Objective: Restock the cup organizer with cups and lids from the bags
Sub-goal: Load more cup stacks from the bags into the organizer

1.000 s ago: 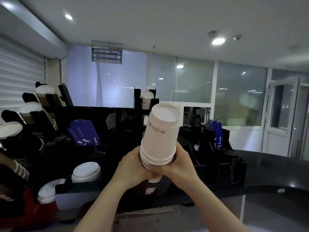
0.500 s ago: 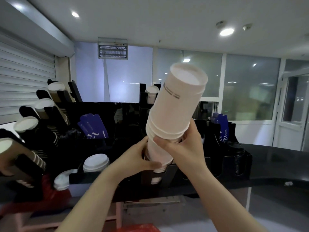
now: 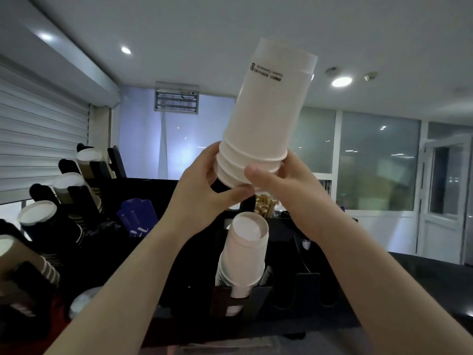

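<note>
Dark print on the white cup stack (image 3: 266,111) is too blurred to read.

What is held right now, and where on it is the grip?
A stack of white cups, bases up and tilted. The grip is at its lower, rim end, shared by the left hand and right hand.

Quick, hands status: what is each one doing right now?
Left hand: closed, gripping the lower end of the raised white cup stack.
Right hand: closed, gripping the same stack from the other side.
</note>
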The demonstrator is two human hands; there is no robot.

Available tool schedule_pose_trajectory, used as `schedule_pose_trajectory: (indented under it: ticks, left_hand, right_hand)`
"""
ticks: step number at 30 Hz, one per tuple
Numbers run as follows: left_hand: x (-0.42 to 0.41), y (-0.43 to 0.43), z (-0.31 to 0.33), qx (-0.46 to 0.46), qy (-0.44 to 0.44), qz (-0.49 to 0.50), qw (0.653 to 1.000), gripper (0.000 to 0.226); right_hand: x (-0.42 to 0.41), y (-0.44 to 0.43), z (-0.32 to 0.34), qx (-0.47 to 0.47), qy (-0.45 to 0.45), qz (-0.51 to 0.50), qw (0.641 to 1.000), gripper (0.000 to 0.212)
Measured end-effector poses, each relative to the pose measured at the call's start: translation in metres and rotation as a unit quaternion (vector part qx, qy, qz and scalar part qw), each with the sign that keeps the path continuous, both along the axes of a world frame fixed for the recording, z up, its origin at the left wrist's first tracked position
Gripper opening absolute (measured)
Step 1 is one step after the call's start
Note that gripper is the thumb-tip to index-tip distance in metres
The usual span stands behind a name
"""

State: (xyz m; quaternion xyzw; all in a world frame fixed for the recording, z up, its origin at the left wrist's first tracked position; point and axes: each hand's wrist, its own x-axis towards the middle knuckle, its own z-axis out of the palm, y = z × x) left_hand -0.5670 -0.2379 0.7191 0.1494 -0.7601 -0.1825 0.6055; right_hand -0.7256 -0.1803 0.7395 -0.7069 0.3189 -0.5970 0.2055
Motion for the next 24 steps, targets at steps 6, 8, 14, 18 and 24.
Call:
schedule_pose_trajectory:
  ticks: [6, 8, 14, 18, 24]
  left_hand:
    - [-0.004, -0.02, 0.013, 0.001, -0.026, 0.029, 0.999, 0.065]
    - [-0.002, -0.027, 0.015, 0.001, -0.035, 0.039, 0.999, 0.063]
    - [-0.003, -0.055, 0.016, 0.003, -0.083, 0.038, 0.996, 0.055]
    - [-0.015, -0.095, -0.003, 0.066, -0.073, 0.071, 0.993, 0.067]
    - [-0.031, -0.134, -0.051, 0.142, -0.192, 0.194, 0.952, 0.07]
  right_hand:
    - [-0.01, -0.011, 0.034, -0.035, -0.085, -0.039, 0.995, 0.08]
    - [-0.014, -0.019, 0.039, -0.071, -0.117, -0.032, 0.99, 0.088]
    - [-0.023, -0.058, 0.047, -0.112, -0.082, -0.01, 0.99, 0.075]
    - [-0.033, -0.091, 0.044, -0.15, -0.056, -0.108, 0.981, 0.081]
    - [-0.042, -0.145, 0.027, -0.12, -0.027, -0.164, 0.979, 0.082]
